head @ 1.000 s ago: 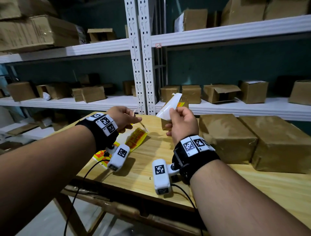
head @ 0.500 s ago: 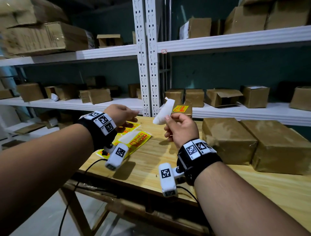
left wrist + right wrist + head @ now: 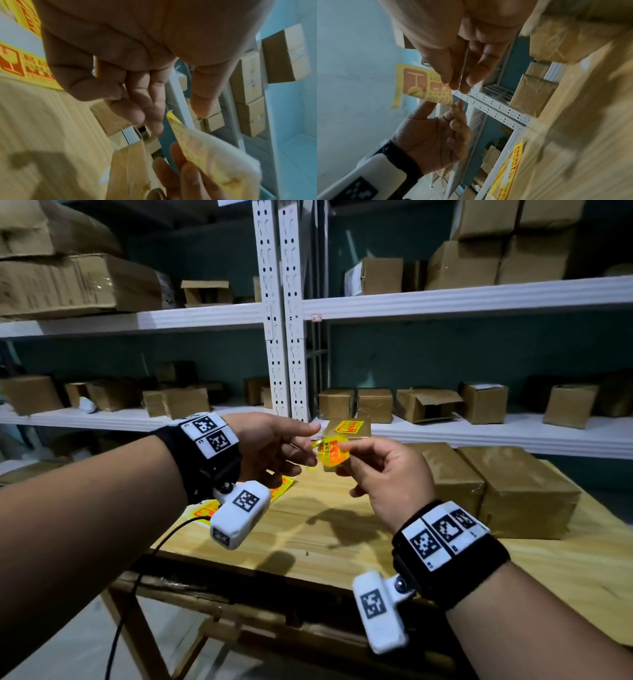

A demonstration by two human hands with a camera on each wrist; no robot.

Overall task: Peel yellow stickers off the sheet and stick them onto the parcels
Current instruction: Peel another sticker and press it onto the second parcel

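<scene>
Sticker: a yellow sticker (image 3: 330, 451) with red print, held in the air above the wooden table (image 3: 329, 529), between both hands.
Right hand: the right hand (image 3: 383, 477) pinches the sticker between thumb and fingertips.
Left hand: the left hand (image 3: 274, 445) reaches its loosely extended fingers to the sticker's edge; contact seems likely, but blur hides it.
Sheet: the sticker sheet (image 3: 284, 486) lies flat on the table under the left wrist.
Parcels: a small parcel (image 3: 347, 428) already bearing a sticker stands behind the hands; two large parcels (image 3: 496, 484) sit to the right.
</scene>
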